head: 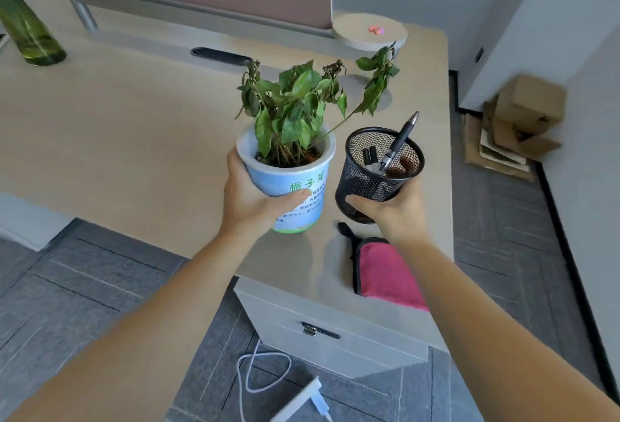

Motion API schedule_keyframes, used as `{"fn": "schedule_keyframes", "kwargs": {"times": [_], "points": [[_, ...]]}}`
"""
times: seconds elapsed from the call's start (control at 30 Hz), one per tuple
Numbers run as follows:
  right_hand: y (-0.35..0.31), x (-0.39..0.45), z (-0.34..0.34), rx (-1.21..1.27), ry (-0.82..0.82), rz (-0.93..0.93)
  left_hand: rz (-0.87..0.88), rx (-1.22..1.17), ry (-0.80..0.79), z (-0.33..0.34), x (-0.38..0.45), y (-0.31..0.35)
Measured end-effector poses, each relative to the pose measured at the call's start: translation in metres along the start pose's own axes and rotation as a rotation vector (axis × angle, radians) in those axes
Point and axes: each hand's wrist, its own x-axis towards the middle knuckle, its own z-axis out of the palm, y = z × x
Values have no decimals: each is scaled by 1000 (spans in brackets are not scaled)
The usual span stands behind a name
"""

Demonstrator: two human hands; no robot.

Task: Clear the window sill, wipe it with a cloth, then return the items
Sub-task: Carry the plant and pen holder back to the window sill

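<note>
My left hand (250,196) grips a blue and white plant pot (303,186) with wilted green leaves, its base at or just above the beige desk (134,139). My right hand (392,210) holds a black mesh pen holder (365,173) right beside it, above the desk. A black pen (401,141) and two dark markers stand inside the holder. A pink cloth (385,274) with a black edge lies on the desk corner below my right wrist. No window sill is in view.
A green glass bottle (28,30) stands at the desk's far left. A round pale base (369,32) sits at the far right by the partition. Cardboard boxes (516,122) lie on the floor at right. A white charger and cable (268,378) lie on the floor below a drawer unit (322,324).
</note>
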Motion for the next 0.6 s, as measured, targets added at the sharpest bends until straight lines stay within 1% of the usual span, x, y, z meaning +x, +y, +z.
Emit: {"fn": "schedule_keyframes", "kwargs": {"times": [0.2,0.37,0.5,0.6], "points": [[-24,-61,-117,-46,180,-8,71,7,-111,66,-52,76],[-18,-144,-234,-69,325,34,108,-85,-233,143,-132,134],[-12,-222,-331,-97,481,66,157,-171,-398,212,-206,176],[-9,-276,-394,-117,617,97,181,-251,-552,264,-254,205]]}}
